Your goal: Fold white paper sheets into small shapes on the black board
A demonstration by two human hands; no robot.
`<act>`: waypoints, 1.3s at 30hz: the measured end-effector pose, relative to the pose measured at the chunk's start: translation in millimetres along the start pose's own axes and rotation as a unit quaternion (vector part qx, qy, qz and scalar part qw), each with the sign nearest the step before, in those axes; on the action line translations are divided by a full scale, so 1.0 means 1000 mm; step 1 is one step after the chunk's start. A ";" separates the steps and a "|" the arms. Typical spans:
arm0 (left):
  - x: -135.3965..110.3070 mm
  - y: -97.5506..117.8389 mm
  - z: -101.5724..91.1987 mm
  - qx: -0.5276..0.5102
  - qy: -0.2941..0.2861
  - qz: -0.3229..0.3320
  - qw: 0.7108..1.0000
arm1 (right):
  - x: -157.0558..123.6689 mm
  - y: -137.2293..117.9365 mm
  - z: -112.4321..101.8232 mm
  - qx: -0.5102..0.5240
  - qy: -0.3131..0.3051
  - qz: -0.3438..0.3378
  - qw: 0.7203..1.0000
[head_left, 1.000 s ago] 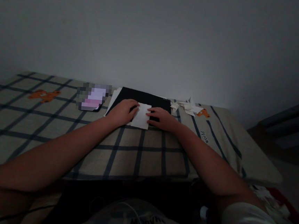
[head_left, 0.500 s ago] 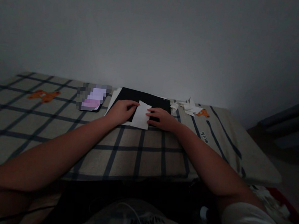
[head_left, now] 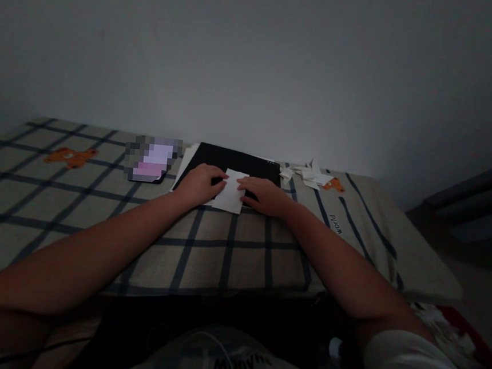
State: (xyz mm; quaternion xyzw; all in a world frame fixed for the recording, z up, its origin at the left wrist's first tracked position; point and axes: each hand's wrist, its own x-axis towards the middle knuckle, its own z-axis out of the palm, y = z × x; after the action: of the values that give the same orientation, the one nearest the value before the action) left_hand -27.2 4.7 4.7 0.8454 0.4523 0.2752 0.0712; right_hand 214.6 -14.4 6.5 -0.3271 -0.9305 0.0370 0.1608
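A small white piece of paper (head_left: 230,192), apparently folded, lies over the near part of a black folder (head_left: 235,158). Its lower edge reaches past the folder onto the checked cloth. My left hand (head_left: 200,183) grips the paper's upper left edge with curled fingers. From the other side my right hand (head_left: 264,196) holds its right edge, the index finger on the upper part and the thumb lower down. Under the folder, white sheets (head_left: 184,165) stick out at the left. To the right of the folder are folded white paper pieces (head_left: 313,176).
A phone with a lit, pixelated screen (head_left: 153,162) rests left of the folder. The checked tablecloth (head_left: 239,264) carries orange bear prints and covers the table up to the grey wall (head_left: 256,65). Below the near edge, a clear bottle (head_left: 336,364) stands at the lower right.
The paper's top edge looks lower and more even now. My fingers have shifted slightly, with both hands staying on the paper. The whole view has moved a little.
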 end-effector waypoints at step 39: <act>-0.001 0.007 0.001 -0.087 0.025 0.025 0.996 | -0.004 -0.013 0.002 -0.115 -0.055 0.041 0.991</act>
State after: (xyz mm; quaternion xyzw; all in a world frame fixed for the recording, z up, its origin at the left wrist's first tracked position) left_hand -22.1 -0.2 6.4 0.8399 0.4068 0.3361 0.1267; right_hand 209.4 -27.0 5.2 -0.3789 -0.9218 -0.0453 0.0687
